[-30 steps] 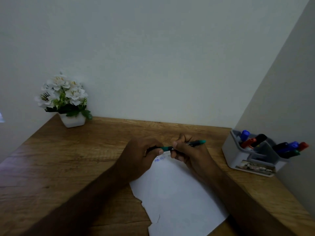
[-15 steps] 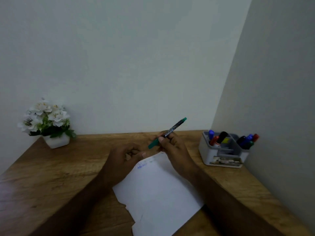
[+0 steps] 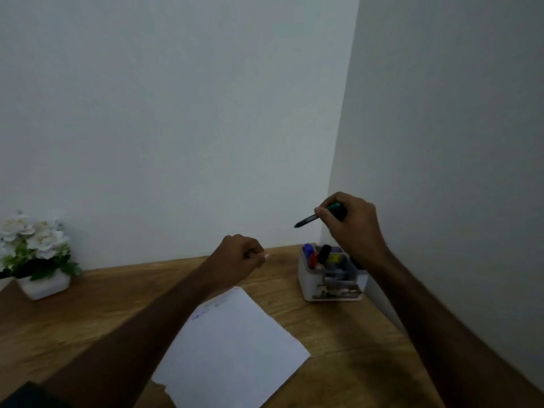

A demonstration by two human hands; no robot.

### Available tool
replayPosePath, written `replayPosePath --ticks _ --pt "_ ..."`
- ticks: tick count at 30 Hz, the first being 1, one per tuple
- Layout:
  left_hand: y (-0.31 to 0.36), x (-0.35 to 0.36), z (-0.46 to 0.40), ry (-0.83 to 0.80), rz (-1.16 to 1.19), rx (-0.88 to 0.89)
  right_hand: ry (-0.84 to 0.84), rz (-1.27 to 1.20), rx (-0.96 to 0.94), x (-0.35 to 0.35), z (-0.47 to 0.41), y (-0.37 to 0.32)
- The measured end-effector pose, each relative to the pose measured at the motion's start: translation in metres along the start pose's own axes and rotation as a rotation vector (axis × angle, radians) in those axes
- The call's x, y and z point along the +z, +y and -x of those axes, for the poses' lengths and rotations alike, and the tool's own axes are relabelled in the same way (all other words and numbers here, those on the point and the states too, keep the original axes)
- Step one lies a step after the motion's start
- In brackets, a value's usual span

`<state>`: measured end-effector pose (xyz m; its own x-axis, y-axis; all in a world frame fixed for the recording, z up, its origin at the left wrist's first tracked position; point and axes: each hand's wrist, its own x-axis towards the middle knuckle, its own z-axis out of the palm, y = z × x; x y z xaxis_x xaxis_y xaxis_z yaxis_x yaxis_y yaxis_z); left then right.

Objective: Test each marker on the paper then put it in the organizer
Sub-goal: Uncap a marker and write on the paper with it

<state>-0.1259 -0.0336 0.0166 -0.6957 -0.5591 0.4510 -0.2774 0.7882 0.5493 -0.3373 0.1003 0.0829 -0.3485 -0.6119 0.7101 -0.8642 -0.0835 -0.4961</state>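
My right hand [image 3: 351, 223] is raised in the corner of the room, its grip closed around a slim green-capped marker with a dark barrel [image 3: 313, 217], which slants down and to the left out of my fingers. The marker hangs in the air above the small white plastic organizer [image 3: 331, 290], which sits directly below my right hand on the brown wooden worktop [image 3: 338, 328], against the side wall, with blue, red and black markers standing in its compartments. My left hand [image 3: 240, 256] floats lower and to the left, its fingers curled into a loose fist that grasps nothing. Beneath and just in front of it lies a white sheet of paper [image 3: 232, 348] with faint blue scribbles near its far corner. Far to the left of both hands stands a white pot of pale artificial flowers [image 3: 38, 260].
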Motion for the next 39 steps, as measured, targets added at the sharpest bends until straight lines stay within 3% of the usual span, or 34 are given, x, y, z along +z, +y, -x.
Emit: replayPosePath --ticks 9,19,27,30,32,35,39 --pt "0.016 0.028 -0.023 -0.080 -0.036 0.035 -0.113 0.090 0.065 -0.012 -0.007 0.024" --pt "0.012 0.020 -0.023 -0.080 -0.083 0.019 -0.603 0.274 0.200 0.026 0.000 0.031" --pt "0.021 0.015 -0.018 -0.060 -0.059 0.019 -0.657 0.361 0.238 0.033 0.001 0.028" --pt "0.024 0.010 -0.010 -0.046 -0.048 0.020 -0.600 0.439 0.169 0.029 0.006 0.020" --pt "0.024 0.005 -0.003 -0.037 -0.035 0.014 -0.423 0.450 0.086 0.026 0.011 0.014" --pt "0.022 -0.002 0.012 0.002 -0.022 -0.001 -0.194 0.325 -0.071 0.029 0.020 0.002" --pt "0.011 -0.011 0.040 0.031 -0.003 -0.044 -0.143 0.118 -0.218 0.050 0.044 -0.022"
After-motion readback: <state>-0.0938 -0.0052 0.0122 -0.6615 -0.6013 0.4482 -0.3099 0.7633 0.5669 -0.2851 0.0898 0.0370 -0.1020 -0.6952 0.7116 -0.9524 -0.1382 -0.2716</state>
